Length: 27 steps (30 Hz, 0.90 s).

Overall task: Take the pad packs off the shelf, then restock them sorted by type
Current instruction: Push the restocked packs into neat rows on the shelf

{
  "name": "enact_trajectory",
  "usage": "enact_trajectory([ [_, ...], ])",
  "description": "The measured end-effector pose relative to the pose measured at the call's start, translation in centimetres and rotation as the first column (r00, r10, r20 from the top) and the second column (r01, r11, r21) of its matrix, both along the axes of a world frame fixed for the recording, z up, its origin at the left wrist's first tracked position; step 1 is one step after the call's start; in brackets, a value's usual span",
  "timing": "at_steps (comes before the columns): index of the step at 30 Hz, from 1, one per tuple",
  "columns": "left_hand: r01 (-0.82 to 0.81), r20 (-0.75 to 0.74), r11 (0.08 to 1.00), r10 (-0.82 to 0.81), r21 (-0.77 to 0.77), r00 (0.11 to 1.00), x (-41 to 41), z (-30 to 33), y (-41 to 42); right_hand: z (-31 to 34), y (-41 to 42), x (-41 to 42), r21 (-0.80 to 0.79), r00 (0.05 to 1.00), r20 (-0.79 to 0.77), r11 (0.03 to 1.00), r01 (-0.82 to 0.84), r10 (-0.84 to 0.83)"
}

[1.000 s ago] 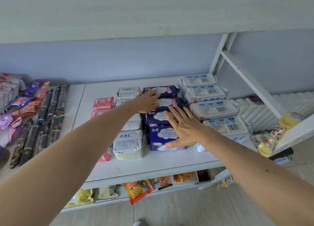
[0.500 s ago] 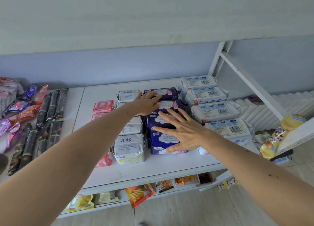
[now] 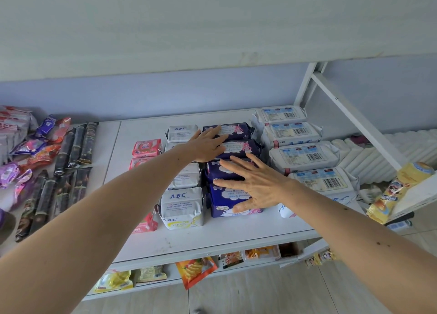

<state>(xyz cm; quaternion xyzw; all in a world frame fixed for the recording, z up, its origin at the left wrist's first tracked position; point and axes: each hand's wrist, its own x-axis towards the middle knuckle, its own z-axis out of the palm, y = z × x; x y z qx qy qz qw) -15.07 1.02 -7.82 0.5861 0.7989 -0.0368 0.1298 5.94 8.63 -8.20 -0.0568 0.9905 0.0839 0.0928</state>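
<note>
Pad packs stand sorted in four rows running front to back on the white shelf [image 3: 236,233]. Well off to the left, on the neighbouring shelf board, lie purple and red snack packets [image 3: 28,148] and a batch of dark wrapped sticks [image 3: 68,162]. On the main board the leftmost row is the small pink packs [image 3: 147,147], partly hidden by the left forearm. Just beside them runs the row of silver-white ABC packs [image 3: 181,205], and touching that row stand the dark blue packs [image 3: 230,195]. The left hand [image 3: 208,146] lies flat with its fingers straight and together, resting on the two rear dark blue packs at the seam with the silver-white row and grasping nothing. The right hand [image 3: 257,183] is spread wide, palm down, fingers straight, pressing on top of the two front dark blue packs without gripping them. Furthest right is the row of larger white packs [image 3: 305,155], barcode labels facing up. A yellow snack bag [image 3: 399,193] hangs at the right edge, and more snack bags [image 3: 196,270] sit on the lower shelf.
</note>
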Motion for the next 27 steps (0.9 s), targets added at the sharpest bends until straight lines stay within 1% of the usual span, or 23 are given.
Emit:
enact_trajectory([
  [8,-0.03,-0.018,0.999,0.03,-0.04,0.999,0.2,0.0,0.5,-0.1,0.3,0.3,-0.009,1.0,-0.004,1.0,-0.009,0.009],
  [13,-0.061,0.024,0.998,0.062,-0.035,0.998,0.4,0.3,0.8,-0.1,0.6,0.7,0.001,1.0,-0.021,1.0,-0.011,0.011],
  [16,-0.105,0.069,0.992,0.1,0.07,0.993,0.7,0.6,1.1,-0.1,0.6,0.6,-0.009,1.0,-0.026,1.0,-0.012,0.012],
  [18,-0.116,0.066,0.985,0.109,0.125,0.992,0.9,0.6,1.3,-0.2,0.6,0.6,-0.008,1.0,-0.02,1.0,-0.012,0.012],
  [21,-0.117,0.044,0.991,0.114,0.072,0.993,1.2,0.1,1.9,0.0,0.5,0.7,-0.015,1.0,-0.014,1.0,-0.005,0.005],
  [25,-0.134,0.103,0.99,0.129,0.037,0.986,1.5,-0.2,2.2,0.1,0.5,0.7,-0.015,1.0,-0.009,1.0,-0.006,0.006],
  [27,-0.139,0.107,0.99,0.135,0.037,0.985,1.6,-0.3,2.2,0.1,0.5,0.7,-0.02,1.0,-0.009,1.0,-0.007,0.006],
])
